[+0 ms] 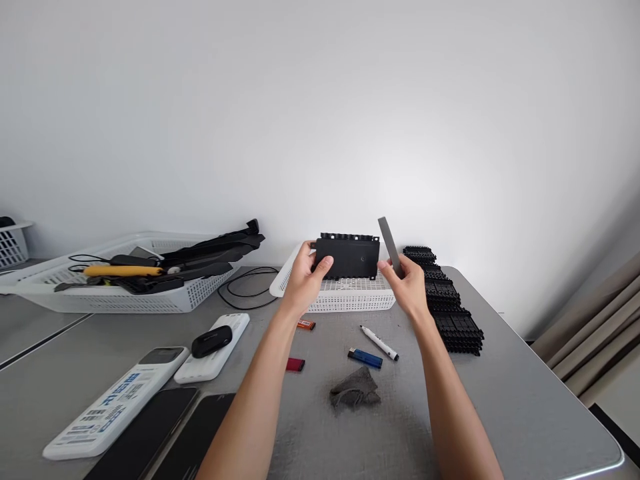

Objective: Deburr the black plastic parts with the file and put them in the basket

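Looks like a small assembly or repair bench set up in a plain room. Shows it through a bare grey table [500, 407] pushed against a blank white wall [320, 100], white mesh baskets [100, 301] with a yellow-handled tool [123, 271] and black parts inside, rows of identical black plastic pieces [450, 310] stacked at the right, and a loose black cable [246, 288]. Hints at a home or office room with a beige curtain [585, 340], dark phones [147, 430] and a white remote [115, 400].

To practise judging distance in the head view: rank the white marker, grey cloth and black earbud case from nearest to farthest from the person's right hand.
1. White marker, on the table just below the right hand.
2. Grey cloth, lower, between the forearms.
3. Black earbud case, far left, atop a white device.
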A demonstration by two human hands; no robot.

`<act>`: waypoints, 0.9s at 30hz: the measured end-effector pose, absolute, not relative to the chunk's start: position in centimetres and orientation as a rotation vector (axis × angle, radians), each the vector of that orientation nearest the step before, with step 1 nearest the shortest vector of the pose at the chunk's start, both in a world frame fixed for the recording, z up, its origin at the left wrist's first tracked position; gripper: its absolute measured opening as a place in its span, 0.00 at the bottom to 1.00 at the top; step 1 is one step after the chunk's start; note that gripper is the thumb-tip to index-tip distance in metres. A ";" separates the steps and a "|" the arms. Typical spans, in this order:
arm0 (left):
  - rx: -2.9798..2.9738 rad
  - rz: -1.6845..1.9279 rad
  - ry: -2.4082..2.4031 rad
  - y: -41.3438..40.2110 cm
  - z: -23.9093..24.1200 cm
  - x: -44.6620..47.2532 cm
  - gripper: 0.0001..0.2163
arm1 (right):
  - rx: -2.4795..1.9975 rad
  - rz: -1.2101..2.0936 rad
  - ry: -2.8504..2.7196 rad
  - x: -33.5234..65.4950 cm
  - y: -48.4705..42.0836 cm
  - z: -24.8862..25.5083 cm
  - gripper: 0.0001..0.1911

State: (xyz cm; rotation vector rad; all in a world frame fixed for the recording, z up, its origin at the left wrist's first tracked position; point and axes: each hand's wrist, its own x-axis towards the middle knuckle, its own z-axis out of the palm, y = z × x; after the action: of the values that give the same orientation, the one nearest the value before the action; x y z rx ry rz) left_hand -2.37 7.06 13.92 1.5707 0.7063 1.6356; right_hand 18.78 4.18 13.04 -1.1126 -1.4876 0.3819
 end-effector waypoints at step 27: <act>1.968 1.246 0.715 4.9 14.3 0.8 0.09 | -0.914 1.093 -1.187 16.7 3.8 13.7 0.35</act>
State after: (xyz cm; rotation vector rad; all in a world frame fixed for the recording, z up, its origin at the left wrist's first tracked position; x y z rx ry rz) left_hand 0.76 4.91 14.30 1.9685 0.7155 1.2462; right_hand 16.74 3.77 13.70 -0.9138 -1.1867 1.0930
